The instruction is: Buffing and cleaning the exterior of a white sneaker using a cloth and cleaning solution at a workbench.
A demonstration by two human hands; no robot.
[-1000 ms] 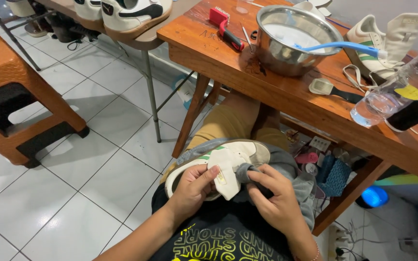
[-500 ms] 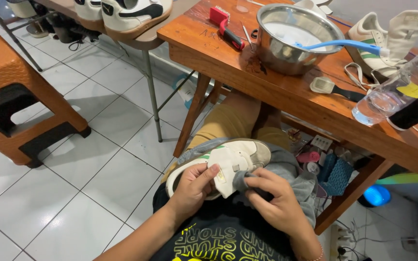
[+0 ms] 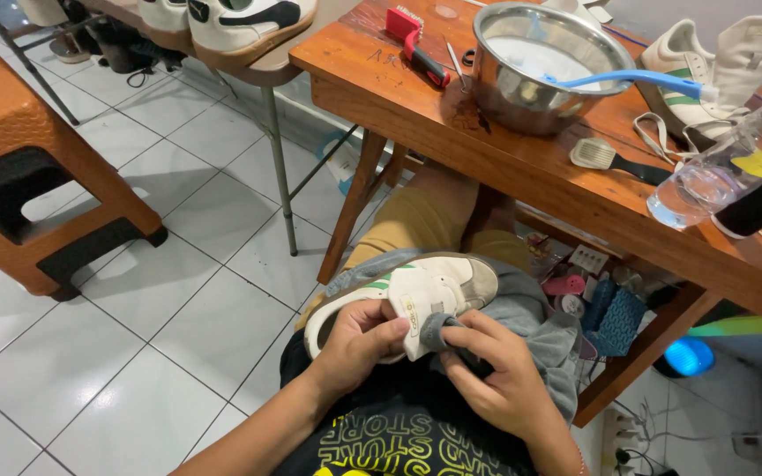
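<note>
A white sneaker with green stripes lies on my lap, toe pointing right. My left hand grips its heel side and pulls the tongue back. My right hand holds a grey cloth, one cloth-wrapped finger pressed against the shoe's opening. The cloth spreads over my right thigh under the shoe.
A wooden table stands ahead with a steel bowl holding a blue-handled brush, a red brush, a small scrub brush, a clear bottle and another white shoe. An orange stool sits left on the tiled floor.
My hands and the shoe stay nearly still; the right hand's fingers shift slightly with the cloth at the shoe's opening.
</note>
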